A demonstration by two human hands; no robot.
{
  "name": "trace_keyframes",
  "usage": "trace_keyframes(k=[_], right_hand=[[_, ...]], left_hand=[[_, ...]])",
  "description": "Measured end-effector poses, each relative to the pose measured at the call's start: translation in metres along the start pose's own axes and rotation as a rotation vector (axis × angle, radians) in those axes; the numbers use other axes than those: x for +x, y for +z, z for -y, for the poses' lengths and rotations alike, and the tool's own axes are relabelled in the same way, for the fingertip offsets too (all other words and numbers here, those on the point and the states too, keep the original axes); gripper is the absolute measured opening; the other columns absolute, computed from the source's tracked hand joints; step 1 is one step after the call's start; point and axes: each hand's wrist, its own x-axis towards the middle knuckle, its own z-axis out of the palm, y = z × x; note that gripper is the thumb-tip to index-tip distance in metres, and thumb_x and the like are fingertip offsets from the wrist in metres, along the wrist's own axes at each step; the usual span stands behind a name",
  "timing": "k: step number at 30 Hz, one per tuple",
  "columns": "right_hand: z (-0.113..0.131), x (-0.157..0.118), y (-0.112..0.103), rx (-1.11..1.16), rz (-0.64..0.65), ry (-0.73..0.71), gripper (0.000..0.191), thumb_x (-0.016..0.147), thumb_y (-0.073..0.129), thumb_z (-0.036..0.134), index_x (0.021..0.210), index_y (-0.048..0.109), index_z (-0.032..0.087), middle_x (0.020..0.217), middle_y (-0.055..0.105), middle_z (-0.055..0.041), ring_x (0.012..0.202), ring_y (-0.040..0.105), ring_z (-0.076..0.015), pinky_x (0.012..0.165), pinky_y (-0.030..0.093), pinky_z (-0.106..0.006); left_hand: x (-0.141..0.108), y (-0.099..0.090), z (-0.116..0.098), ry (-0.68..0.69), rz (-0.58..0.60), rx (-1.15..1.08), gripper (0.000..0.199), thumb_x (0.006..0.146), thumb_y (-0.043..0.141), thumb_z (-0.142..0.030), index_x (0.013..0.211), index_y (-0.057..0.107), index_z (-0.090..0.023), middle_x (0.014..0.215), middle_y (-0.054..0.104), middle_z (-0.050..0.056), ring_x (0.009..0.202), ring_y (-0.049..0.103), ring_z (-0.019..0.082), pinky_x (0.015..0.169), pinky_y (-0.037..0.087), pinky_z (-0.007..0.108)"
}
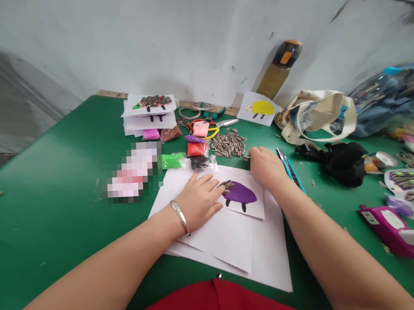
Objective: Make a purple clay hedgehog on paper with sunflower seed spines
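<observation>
My left hand [199,201], with a silver bangle at the wrist, lies flat with fingers spread on a white card [255,212]. Its fingertips touch the left edge of a purple hedgehog shape [242,193] with black legs. Several striped sunflower seeds [226,186] sit on the shape's left end, beside those fingers. At the right edge of the loose seed pile [229,143], my right hand [267,166] is closed in a pinch, with a small dark seed at its fingertips. White paper sheets [268,263] lie under the card.
Clay packets, green [172,161] and red [197,149], lie behind the card near scissors [228,123]. Finished cards [149,121] are stacked at back left; a yellow hedgehog card [259,108] leans by a bottle [279,70]. A blue cutter [291,171], cloth bag [316,117] and pink power strip [391,228] are right.
</observation>
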Motion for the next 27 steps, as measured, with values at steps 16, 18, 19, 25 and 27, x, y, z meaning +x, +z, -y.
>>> trace_keyframes(k=[16,18,19,25,27], right_hand=[[0.04,-0.077,-0.026,0.7,0.051,-0.048,0.018,0.09,0.052,0.019,0.085,0.068,0.025,0.084,0.073,0.0023,0.078,0.066,-0.0162,0.093,0.043,-0.037],[0.042,-0.076,-0.026,0.707,0.041,-0.082,0.02,0.091,0.051,0.017,0.092,0.069,0.026,0.092,0.074,0.0009,0.084,0.067,-0.0164,0.087,0.046,-0.032],[0.044,-0.077,-0.026,0.7,0.04,-0.099,0.022,0.091,0.05,0.016,0.096,0.069,0.026,0.094,0.075,0.0004,0.087,0.067,-0.0165,0.085,0.046,-0.03],[0.046,-0.078,-0.027,0.574,0.028,-0.165,0.023,0.093,0.049,0.015,0.098,0.07,0.023,0.093,0.074,-0.0025,0.085,0.067,-0.0176,0.079,0.046,-0.03],[0.047,-0.077,-0.026,0.532,0.032,-0.173,0.022,0.094,0.049,0.016,0.096,0.07,0.022,0.091,0.073,-0.0038,0.083,0.066,-0.0179,0.078,0.045,-0.03]], left_hand=[[0.003,-0.001,0.001,0.033,0.002,0.029,0.032,0.094,0.055,-0.028,0.122,0.057,-0.014,0.114,0.061,0.012,0.11,0.049,0.029,0.093,0.038,0.045],[0.003,-0.001,0.0,0.029,0.003,0.023,0.031,0.094,0.054,-0.028,0.121,0.057,-0.015,0.113,0.061,0.012,0.109,0.049,0.028,0.092,0.038,0.044],[0.003,-0.001,0.0,0.026,0.007,0.019,0.031,0.094,0.054,-0.028,0.121,0.057,-0.015,0.113,0.061,0.012,0.109,0.049,0.028,0.092,0.038,0.045],[0.003,-0.001,0.0,0.009,0.022,0.007,0.033,0.094,0.055,-0.028,0.123,0.057,-0.014,0.116,0.061,0.012,0.113,0.048,0.029,0.095,0.038,0.047],[0.003,-0.001,0.0,0.01,0.018,0.004,0.033,0.094,0.055,-0.028,0.124,0.057,-0.014,0.117,0.061,0.012,0.114,0.047,0.03,0.096,0.037,0.048]])
